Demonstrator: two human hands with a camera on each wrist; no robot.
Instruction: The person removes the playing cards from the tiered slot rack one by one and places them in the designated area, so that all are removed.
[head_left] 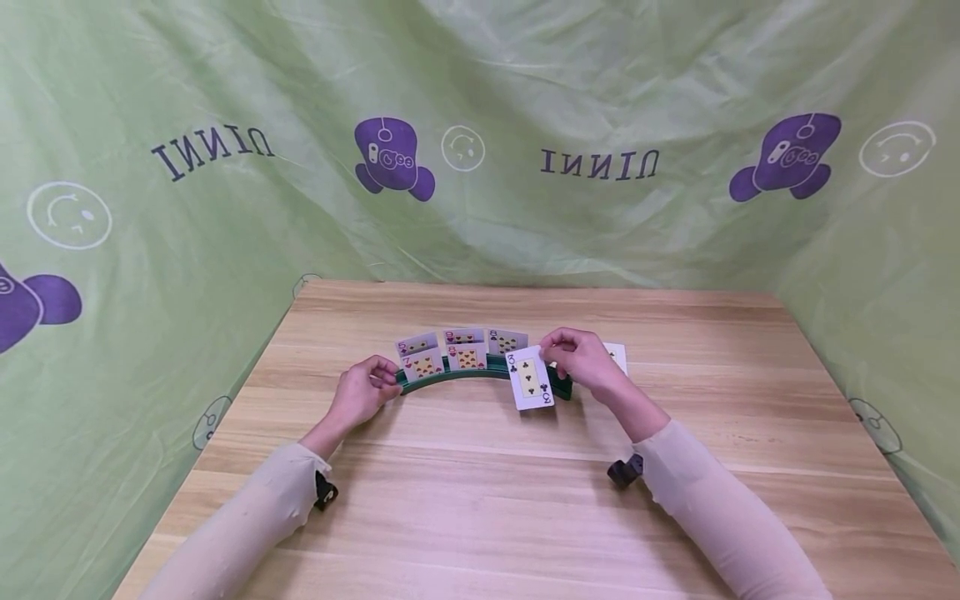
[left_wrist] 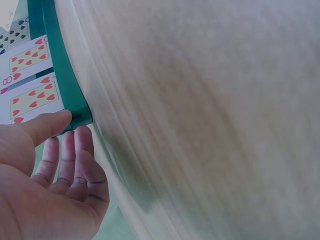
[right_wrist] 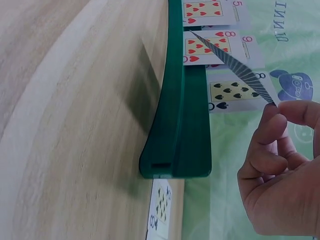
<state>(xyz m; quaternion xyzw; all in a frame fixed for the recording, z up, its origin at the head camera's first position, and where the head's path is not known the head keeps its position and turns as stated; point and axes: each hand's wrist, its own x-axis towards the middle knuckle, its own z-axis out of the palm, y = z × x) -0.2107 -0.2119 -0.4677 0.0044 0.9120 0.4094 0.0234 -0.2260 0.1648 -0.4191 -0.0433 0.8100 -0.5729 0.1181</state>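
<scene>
My left hand [head_left: 362, 390] grips the left end of a curved green card holder [head_left: 480, 374], thumb on top and fingertips against its end. Two rows of playing cards stand in it. In front are a seven of hearts [head_left: 423, 365] and an eight of hearts [head_left: 468, 357]; behind them rise a five [head_left: 412, 343], a nine [head_left: 459, 335] and an eight of spades [head_left: 508, 342]. Between thumb and fingers, my right hand [head_left: 588, 362] pinches a three of clubs [head_left: 529, 379] by its upper corner, tilted in front of the holder's right part. Its patterned back [right_wrist: 235, 67] shows in the right wrist view.
Beyond the holder's right end, another card [right_wrist: 161, 205] lies face up on the wooden table [head_left: 480, 500], partly behind my right hand in the head view. A green printed cloth [head_left: 495, 225] hangs around the table's back and sides.
</scene>
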